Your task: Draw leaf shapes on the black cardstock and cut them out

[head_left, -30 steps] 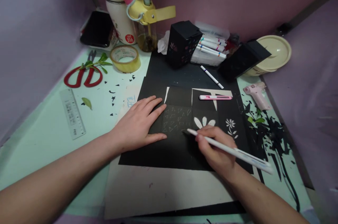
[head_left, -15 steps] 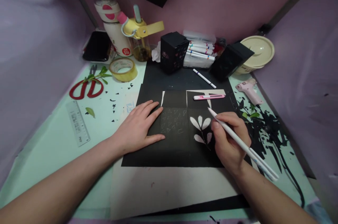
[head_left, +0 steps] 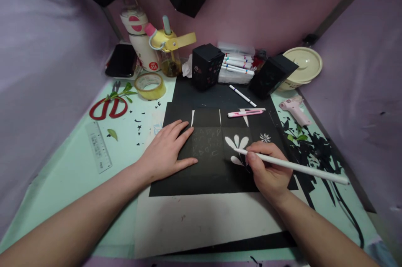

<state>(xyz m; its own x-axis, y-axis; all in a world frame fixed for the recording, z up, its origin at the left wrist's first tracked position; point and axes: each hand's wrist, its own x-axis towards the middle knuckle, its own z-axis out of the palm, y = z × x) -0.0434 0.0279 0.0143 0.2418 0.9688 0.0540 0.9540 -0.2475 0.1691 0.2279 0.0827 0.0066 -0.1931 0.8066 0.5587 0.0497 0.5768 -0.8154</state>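
Note:
My left hand (head_left: 168,149) lies flat, fingers apart, on the left part of a black paper sheet (head_left: 207,174), holding it down. My right hand (head_left: 266,168) grips a long white pencil (head_left: 301,168), its tip resting by a white cut-out flower (head_left: 237,145) in the sheet. A panel of small pencilled shapes (head_left: 207,143) sits between the two hands. A smaller white flower (head_left: 265,137) shows to the right. The sheet lies on white card (head_left: 201,221).
A pink craft knife (head_left: 245,113) and a white marker (head_left: 242,95) lie behind the sheet. Black paper boxes (head_left: 207,66), a marker set (head_left: 237,68), bottles (head_left: 141,42), tape roll (head_left: 152,85), red scissors (head_left: 108,105), ruler (head_left: 99,146), pink glue gun (head_left: 295,109) and black scraps (head_left: 317,154) ring the mat.
My right hand swung the pencil from the pencilled panel up toward the craft knife, then down to the white flower; its shaft now lies nearly level. The view tilted up. My left hand stayed put.

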